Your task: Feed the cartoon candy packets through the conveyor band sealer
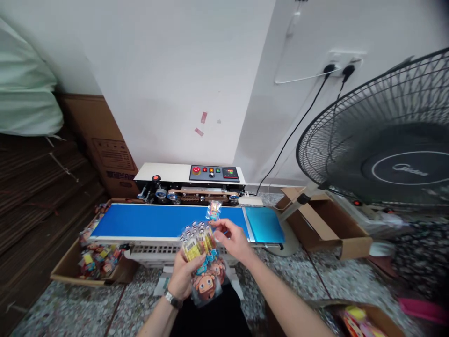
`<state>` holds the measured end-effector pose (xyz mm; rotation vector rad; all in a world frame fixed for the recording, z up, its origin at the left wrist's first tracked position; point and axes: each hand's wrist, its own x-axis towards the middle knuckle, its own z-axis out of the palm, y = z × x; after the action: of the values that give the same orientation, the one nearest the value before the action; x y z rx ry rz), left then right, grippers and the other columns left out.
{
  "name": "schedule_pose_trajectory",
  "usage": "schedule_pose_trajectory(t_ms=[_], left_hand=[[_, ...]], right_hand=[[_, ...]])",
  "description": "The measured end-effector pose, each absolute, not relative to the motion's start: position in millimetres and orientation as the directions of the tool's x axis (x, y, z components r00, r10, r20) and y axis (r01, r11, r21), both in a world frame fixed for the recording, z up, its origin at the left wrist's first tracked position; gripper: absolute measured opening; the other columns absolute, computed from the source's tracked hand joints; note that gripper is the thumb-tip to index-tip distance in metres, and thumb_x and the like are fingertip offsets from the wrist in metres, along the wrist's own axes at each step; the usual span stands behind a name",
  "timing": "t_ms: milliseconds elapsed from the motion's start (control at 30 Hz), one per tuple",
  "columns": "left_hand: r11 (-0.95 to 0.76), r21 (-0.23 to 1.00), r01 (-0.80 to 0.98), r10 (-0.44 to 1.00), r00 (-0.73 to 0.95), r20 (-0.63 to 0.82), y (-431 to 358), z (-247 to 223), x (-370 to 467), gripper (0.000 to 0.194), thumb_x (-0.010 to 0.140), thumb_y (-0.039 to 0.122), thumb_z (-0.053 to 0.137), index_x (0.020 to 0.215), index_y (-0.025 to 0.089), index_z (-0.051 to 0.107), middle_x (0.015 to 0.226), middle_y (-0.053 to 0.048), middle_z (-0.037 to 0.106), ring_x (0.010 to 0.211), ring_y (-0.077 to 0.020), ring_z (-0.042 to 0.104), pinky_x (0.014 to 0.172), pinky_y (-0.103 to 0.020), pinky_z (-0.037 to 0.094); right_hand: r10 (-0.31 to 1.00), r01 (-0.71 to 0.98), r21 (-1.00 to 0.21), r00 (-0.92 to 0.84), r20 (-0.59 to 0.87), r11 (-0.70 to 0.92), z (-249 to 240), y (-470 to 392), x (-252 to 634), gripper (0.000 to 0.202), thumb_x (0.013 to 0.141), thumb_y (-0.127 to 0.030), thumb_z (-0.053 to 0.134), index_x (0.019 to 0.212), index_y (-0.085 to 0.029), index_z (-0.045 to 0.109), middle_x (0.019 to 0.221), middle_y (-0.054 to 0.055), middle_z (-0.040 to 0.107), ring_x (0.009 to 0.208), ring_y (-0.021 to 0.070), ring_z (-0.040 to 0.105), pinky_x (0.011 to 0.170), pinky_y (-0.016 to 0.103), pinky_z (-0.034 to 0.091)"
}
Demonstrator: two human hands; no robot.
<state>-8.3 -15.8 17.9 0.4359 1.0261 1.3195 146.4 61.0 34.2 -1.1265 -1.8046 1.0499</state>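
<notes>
My left hand [184, 276] grips a fanned stack of clear plastic packets [205, 283] from below, thumb across the front. The packets show yellow labels and brown cartoon faces. My right hand [233, 238] is at the stack's upper right edge, its thumb and forefinger closed on a packet there; their tips are partly hard to make out. Just beyond those fingers, a single small packet [213, 210] lies at the far edge of the blue conveyor belt [140, 221], by the rollers of a band sealing machine [164, 172].
Left of the belt, a cardboard box [59, 269] holds many packets. An open carton [354, 243] and a large black fan [386, 150] stand at right. Another box [380, 318] with colourful packets is at lower right. Black cables [293, 133] run down the wall.
</notes>
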Motion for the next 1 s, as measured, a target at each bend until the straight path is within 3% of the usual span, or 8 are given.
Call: schedule_pose_trajectory(t_ms=[133,400,600,700,800,900,1000], left_hand=[[0.221,0.791,-0.570,0.936,-0.104,-0.337,-16.8,19.6,-5.6,0.040,0.050,0.019,0.079,0.087,0.014,0.064,0.082,-0.008,0.072,0.070,-0.0220,0.066,0.068,-0.032,0.052],[0.195,0.782,-0.593,0.930,-0.142,-0.339,-20.1,21.4,0.3,0.041,0.052,0.019,0.078,0.090,0.016,0.061,0.084,-0.007,0.072,0.073,-0.0215,0.067,0.070,-0.033,0.052],[0.161,0.786,-0.596,0.936,-0.159,-0.313,-21.2,22.2,4.3,0.043,0.053,0.018,0.077,0.092,0.016,0.059,0.088,-0.007,0.071,0.077,-0.0217,0.066,0.072,-0.034,0.052],[0.165,0.790,-0.591,0.935,-0.162,-0.316,-21.6,20.9,-1.2,0.043,0.053,0.018,0.077,0.092,0.015,0.059,0.088,-0.008,0.071,0.075,-0.0222,0.066,0.072,-0.035,0.051],[0.173,0.800,-0.575,0.937,-0.154,-0.313,-22.5,20.9,-8.3,0.041,0.052,0.018,0.078,0.090,0.015,0.060,0.085,-0.007,0.071,0.073,-0.0217,0.066,0.070,-0.034,0.051],[0.171,0.807,-0.565,0.949,-0.125,-0.289,-23.7,22.0,-13.1,0.042,0.053,0.016,0.077,0.091,0.016,0.060,0.087,-0.007,0.071,0.075,-0.0219,0.066,0.071,-0.034,0.051],[0.159,0.811,-0.564,0.959,-0.106,-0.262,-24.8,22.5,-15.2,0.044,0.054,0.014,0.076,0.095,0.015,0.059,0.088,-0.007,0.071,0.076,-0.0219,0.066,0.072,-0.035,0.051]], right_hand=[[0.939,0.375,-0.880,-0.287,0.188,0.292,45.7,43.4,140.8,0.020,0.084,-0.034,0.048,0.081,-0.019,0.061,0.076,0.001,0.062,0.068,0.0131,0.056,0.061,0.023,0.043],[0.971,0.421,-0.875,-0.087,0.222,0.238,46.2,34.6,140.7,0.024,0.088,-0.037,0.040,0.085,-0.019,0.056,0.069,0.001,0.059,0.060,0.0134,0.054,0.055,0.023,0.040],[0.966,0.453,-0.857,-0.042,0.254,0.245,46.0,28.6,129.1,0.023,0.090,-0.034,0.034,0.086,-0.020,0.051,0.071,0.000,0.056,0.063,0.0131,0.053,0.057,0.023,0.039],[0.964,0.381,-0.885,-0.097,0.249,0.267,44.1,30.9,131.8,0.019,0.089,-0.033,0.038,0.089,-0.020,0.051,0.076,0.001,0.057,0.068,0.0132,0.054,0.061,0.023,0.042],[0.937,0.280,-0.907,-0.245,0.249,0.314,54.3,36.8,139.3,0.025,0.085,-0.031,0.047,0.108,-0.021,0.048,0.084,0.002,0.059,0.072,0.0128,0.057,0.064,0.023,0.046],[0.864,0.338,-0.862,-0.464,0.197,0.378,75.1,43.5,146.2,0.031,0.081,-0.029,0.052,0.112,-0.024,0.051,0.082,0.000,0.060,0.069,0.0121,0.057,0.063,0.023,0.045],[0.813,0.416,-0.802,-0.564,0.142,0.429,91.8,47.4,148.6,0.028,0.081,-0.030,0.053,0.108,-0.025,0.056,0.081,-0.001,0.062,0.068,0.0128,0.056,0.063,0.024,0.044]])
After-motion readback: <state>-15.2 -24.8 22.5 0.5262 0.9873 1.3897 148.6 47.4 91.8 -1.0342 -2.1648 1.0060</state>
